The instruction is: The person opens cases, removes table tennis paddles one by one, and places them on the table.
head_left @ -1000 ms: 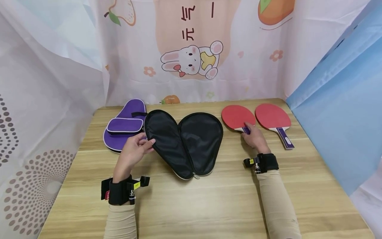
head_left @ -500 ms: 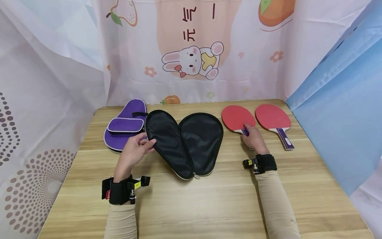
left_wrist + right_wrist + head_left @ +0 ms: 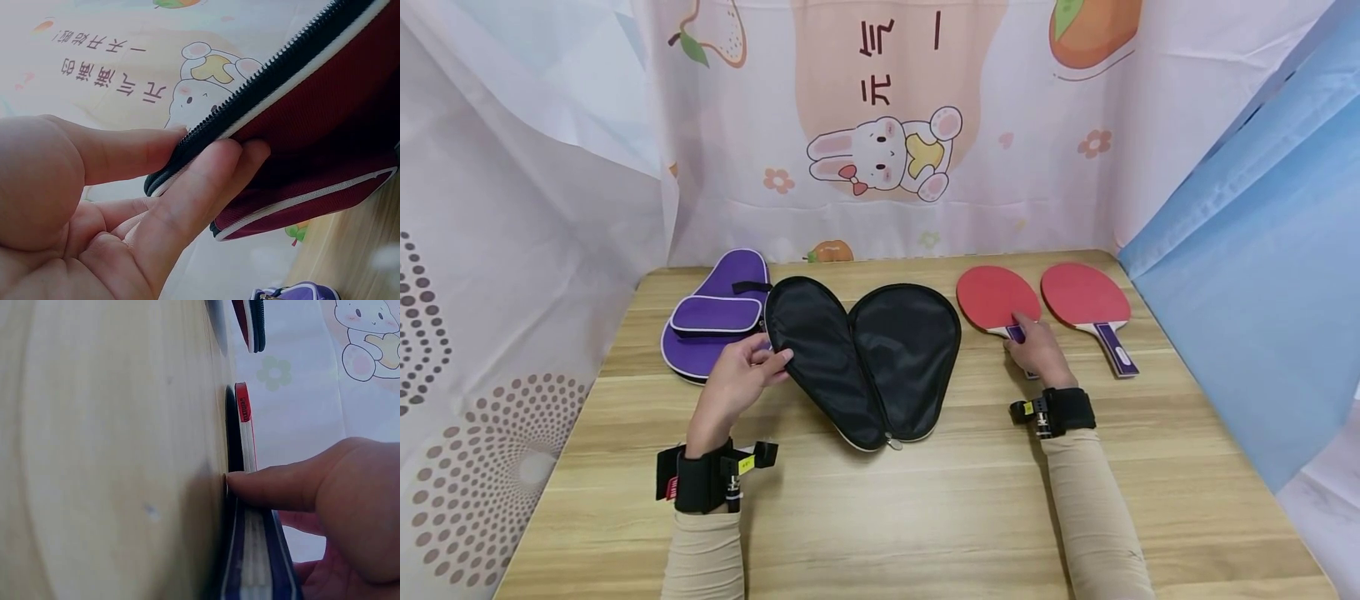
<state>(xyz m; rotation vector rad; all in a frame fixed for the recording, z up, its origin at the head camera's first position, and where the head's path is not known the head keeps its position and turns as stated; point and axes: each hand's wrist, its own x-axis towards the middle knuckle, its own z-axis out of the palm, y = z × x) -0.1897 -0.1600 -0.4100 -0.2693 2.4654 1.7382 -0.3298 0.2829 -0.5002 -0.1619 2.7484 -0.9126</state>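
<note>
A paddle case [image 3: 906, 358] lies unzipped and spread wide, its black lining facing up. My left hand [image 3: 741, 375] pinches the edge of its left flap between thumb and fingers, holding that flap tilted up. The left wrist view shows the zipper teeth and the dark red outside [image 3: 325, 112] of the case. At the right, my right hand [image 3: 1039, 350] grips the handle of a red table tennis paddle [image 3: 996, 293]. In the right wrist view, the thumb lies along the side of the handle [image 3: 255, 556], close to the tabletop.
A second red paddle [image 3: 1085, 292] lies to the right of the held one. On the left is a purple paddle case [image 3: 737, 275] with a small zipped pocket [image 3: 715, 315], partly behind the raised flap. A printed curtain [image 3: 730, 167] hangs along the table's back edge.
My right hand has shifted slightly left over the paddle's handle, and the handle's end now shows below it. The left hand and the case's flap keep their place.
</note>
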